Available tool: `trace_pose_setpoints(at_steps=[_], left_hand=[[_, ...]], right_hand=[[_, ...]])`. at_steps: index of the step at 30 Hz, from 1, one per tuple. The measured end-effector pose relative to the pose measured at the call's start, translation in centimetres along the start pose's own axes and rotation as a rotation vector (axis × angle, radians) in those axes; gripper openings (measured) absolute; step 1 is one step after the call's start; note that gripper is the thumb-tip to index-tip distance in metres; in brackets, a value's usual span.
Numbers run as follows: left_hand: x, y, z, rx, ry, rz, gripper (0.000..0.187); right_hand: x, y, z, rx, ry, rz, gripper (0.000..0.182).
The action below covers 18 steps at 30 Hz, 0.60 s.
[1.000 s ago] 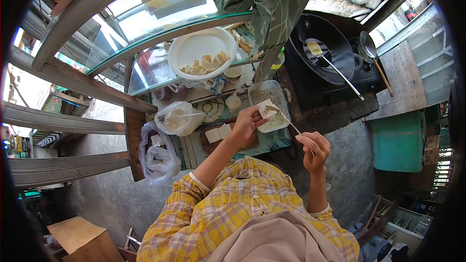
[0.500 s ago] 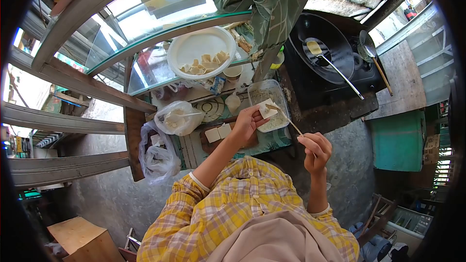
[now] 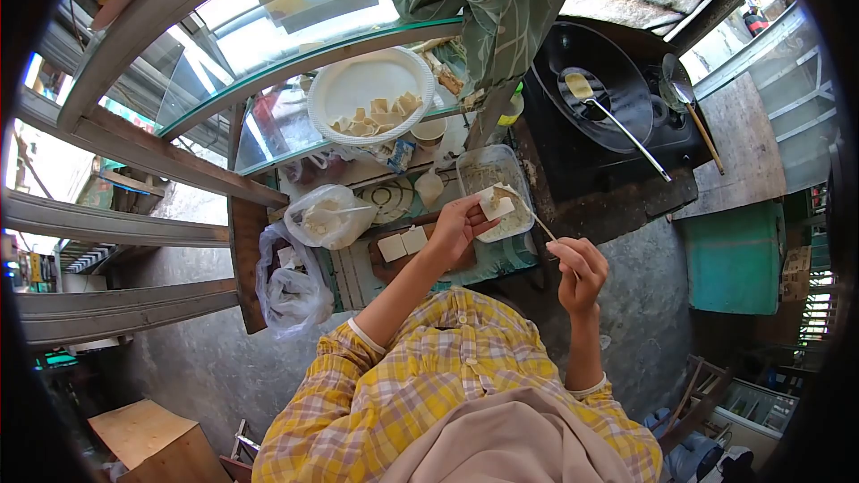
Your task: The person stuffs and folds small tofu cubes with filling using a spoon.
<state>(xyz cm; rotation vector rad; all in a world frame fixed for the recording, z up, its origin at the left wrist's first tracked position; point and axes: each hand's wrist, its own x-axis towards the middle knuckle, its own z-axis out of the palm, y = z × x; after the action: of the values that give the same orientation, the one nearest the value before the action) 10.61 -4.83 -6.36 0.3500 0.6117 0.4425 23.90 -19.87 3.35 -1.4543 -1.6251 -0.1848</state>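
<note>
My left hand [image 3: 460,225] holds a small white square wrapper [image 3: 497,207] by its edge, over the near side of a clear plastic container [image 3: 488,161] with pale filling in it. In my right hand [image 3: 579,270] is a thin stick-like utensil [image 3: 540,223], its far tip at the wrapper, where a dab of filling shows. Left of my left hand, stacks of white squares [image 3: 403,243] lie on a brown board [image 3: 462,262]. Plastic bags [image 3: 329,217] sit farther left.
A white plate [image 3: 358,89] of folded pieces stands on the glass shelf. At the right, a black wok [image 3: 595,89] on the stove holds a slotted ladle [image 3: 626,136] with a yellowish piece. A wooden-handled spatula [image 3: 705,137] lies beside it.
My right hand has shifted slightly up and left with the utensil. The utensil's tip is now at the wrapper's upper edge, and the wrapper is tilted differently in my left hand.
</note>
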Motion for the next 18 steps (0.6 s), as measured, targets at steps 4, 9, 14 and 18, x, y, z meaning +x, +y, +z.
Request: trace_pose_setpoints(at_steps=[4,9,14,18], left_hand=[[-0.07,0.0,0.01,0.022,-0.018,0.001,0.03],[0.05,-0.06,-0.43,0.017,0.013,0.026,0.03],[0.2,-0.01,-0.64,0.031,0.02,0.04,0.031],[0.03,0.04,-0.29,0.078,-0.003,0.079,0.031]], right_hand=[[-0.29,0.09,0.05,0.005,-0.004,0.041,0.02],[-0.74,0.22,-0.27,0.066,0.096,0.096,0.017],[-0.61,0.18,-0.58,0.111,0.152,0.12,0.018],[-0.69,0.29,-0.41,0.103,0.126,0.139,0.018]])
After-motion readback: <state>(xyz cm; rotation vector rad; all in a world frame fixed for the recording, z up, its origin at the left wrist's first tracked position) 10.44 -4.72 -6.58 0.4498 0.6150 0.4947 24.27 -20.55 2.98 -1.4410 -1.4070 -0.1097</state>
